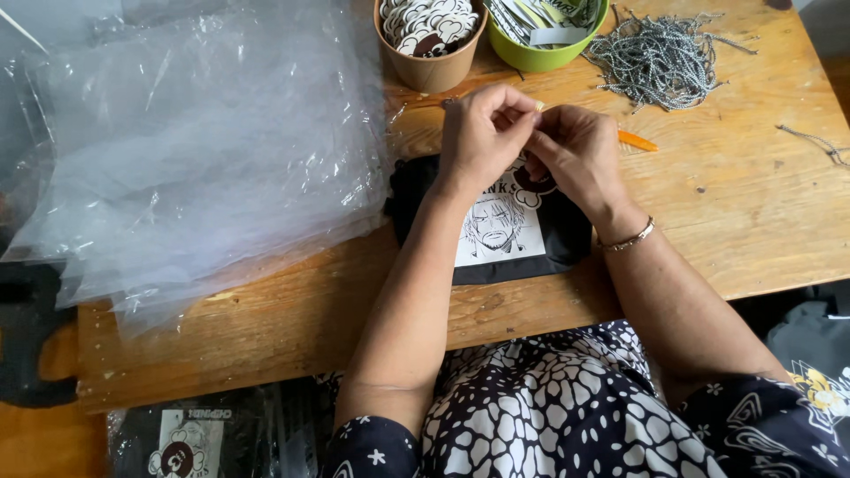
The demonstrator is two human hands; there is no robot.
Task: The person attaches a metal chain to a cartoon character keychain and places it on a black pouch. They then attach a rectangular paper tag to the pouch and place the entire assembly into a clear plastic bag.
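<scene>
Both hands met above a folded black cloth piece that lay flat on the wooden table; its front bore a white printed panel with a line drawing of a face, and a small round cut-out tag rested on its upper part. The left hand was curled, thumb and forefinger pressed together on something too small to make out; the right hand was bent the same way, its fingertips pinched close against those of the left; what they gripped between them could not be told. A thin metal bracelet sat on the right wrist; just past the right hand an orange sliver of some object poked out on the wood.

Behind the hands stood a brown paper cup heaped with round printed tags; beside it a lime-green plastic bowl held flat paper slips; a loose tangle of grey twisted cords lay spread to the right of the bowl. A thick, crinkled stack of clear plastic bags covered the left part of the table, glossy and creased; the table's planks were rough, scratched and pale.
</scene>
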